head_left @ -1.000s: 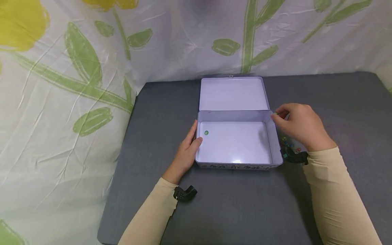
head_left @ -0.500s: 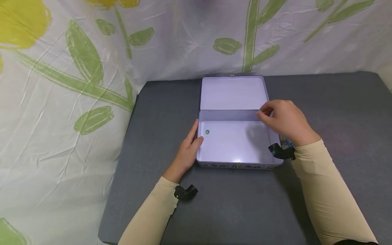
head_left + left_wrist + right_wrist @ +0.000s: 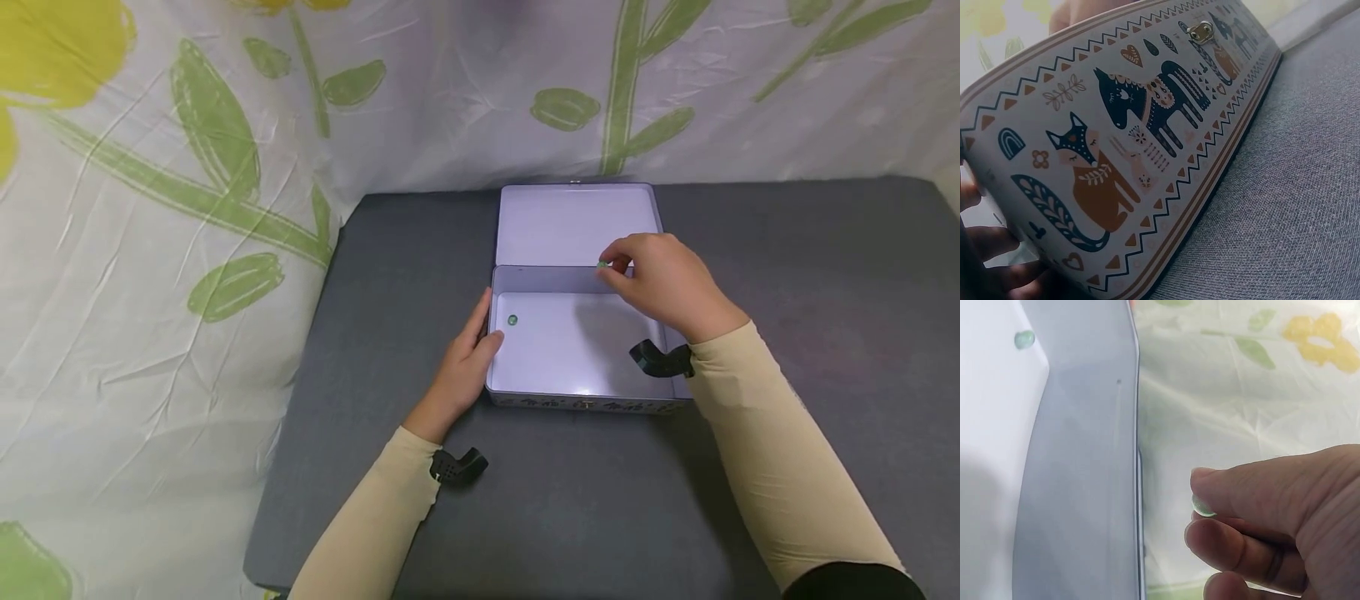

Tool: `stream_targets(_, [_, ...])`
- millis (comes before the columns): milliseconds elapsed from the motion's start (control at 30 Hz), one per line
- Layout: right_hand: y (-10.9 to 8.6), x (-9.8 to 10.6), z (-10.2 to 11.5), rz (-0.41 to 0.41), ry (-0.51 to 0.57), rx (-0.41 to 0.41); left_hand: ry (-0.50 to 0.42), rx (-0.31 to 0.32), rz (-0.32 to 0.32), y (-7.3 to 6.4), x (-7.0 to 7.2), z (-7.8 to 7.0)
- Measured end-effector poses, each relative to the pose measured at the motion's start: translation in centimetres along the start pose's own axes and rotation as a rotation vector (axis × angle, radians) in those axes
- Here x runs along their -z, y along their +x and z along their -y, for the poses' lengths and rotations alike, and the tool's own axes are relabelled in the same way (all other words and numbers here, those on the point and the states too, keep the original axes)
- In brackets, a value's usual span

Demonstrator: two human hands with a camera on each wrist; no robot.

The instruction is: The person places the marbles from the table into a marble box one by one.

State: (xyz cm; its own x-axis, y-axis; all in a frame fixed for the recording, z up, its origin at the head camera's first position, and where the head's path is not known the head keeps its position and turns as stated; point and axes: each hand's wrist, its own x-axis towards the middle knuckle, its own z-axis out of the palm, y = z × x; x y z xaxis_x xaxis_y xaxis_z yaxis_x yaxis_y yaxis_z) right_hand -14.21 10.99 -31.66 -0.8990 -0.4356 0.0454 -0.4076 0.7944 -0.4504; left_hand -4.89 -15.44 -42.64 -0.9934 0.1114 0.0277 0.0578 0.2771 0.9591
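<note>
Nearest is the dark grey table [image 3: 525,500], then the box [image 3: 525,401] standing on it, latch [image 3: 1200,32] at six o'clock. At nine o'clock the left hand [image 3: 463,362] grips the box's side. Inside, toward ten, lies a green bead [image 3: 512,320]. Over the box's one o'clock, the right hand [image 3: 663,279] pinches a second green bead [image 3: 1202,506] between thumb and fingers. The open lid [image 3: 573,223] sits at twelve, before a flowered sheet [image 3: 450,125].

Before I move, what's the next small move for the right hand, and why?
Likely lower the pinched bead into the tin: the right hand holds it up near the back edge, a similar green bead already lies inside, and the left hand grips the side.
</note>
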Motion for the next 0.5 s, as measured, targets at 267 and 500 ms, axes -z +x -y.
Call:
stream_targets(267, [1.4, -0.7, 1.7, 0.042, 0.021, 0.016, 0.016, 0.019, -0.003, 0.0, 0.2, -0.1])
stream_targets(500, [2.9, -1.9, 3.3, 0.089, 0.021, 0.054, 0.027, 0.04, -0.019, 0.1, 0.2, -0.2])
